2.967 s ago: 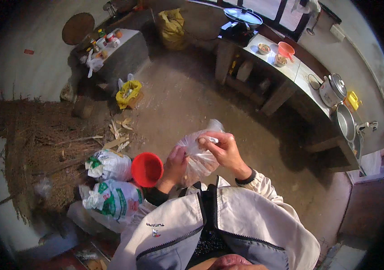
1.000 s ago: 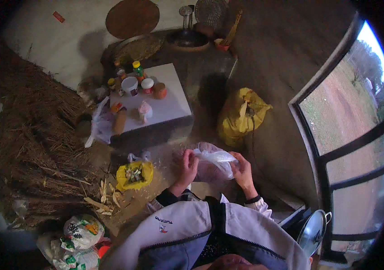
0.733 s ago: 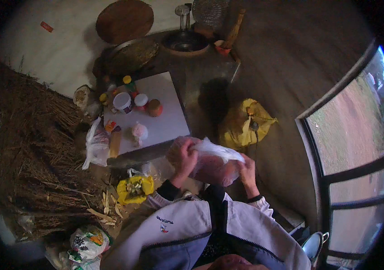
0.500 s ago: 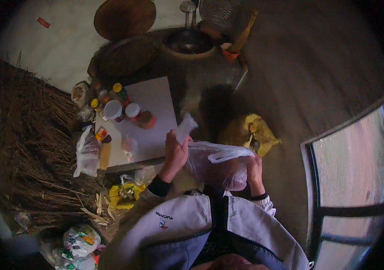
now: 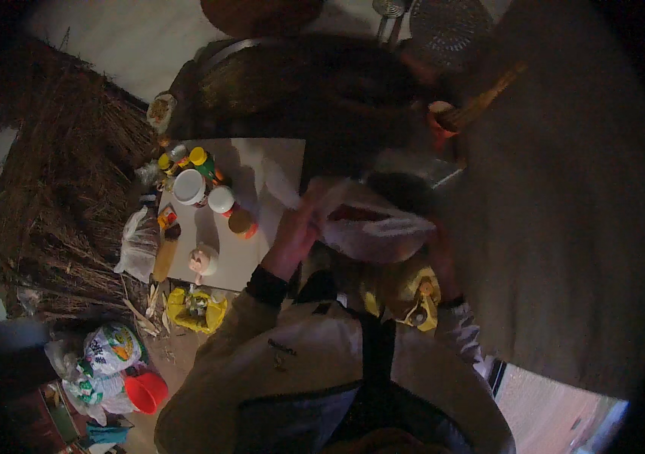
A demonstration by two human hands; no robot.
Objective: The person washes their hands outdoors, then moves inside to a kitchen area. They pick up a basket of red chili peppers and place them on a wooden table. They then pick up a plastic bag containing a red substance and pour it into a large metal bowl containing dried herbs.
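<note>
I hold a clear plastic bag (image 5: 371, 227) open in front of my chest, something reddish showing inside it. My left hand (image 5: 297, 231) grips its left edge, just over the right side of a low white table (image 5: 262, 250). My right hand (image 5: 437, 250) holds the bag's right side and is mostly hidden behind it and in shadow. On the table's left part stand several jars and tubs, among them a white-lidded tub (image 5: 189, 187) and a small orange jar (image 5: 243, 222).
A yellow bag (image 5: 413, 291) lies below my hands and a smaller yellow bag (image 5: 196, 309) at the table's near corner. Dry straw (image 5: 57, 219) is piled at left. Printed sacks (image 5: 107, 352) and a red bowl (image 5: 145, 391) sit lower left. Dark pans (image 5: 262, 76) stand behind the table.
I have turned and stepped toward the white table, which now lies right under my left hand. Both hands keep hold of the plastic bag; the scene has grown darker.
</note>
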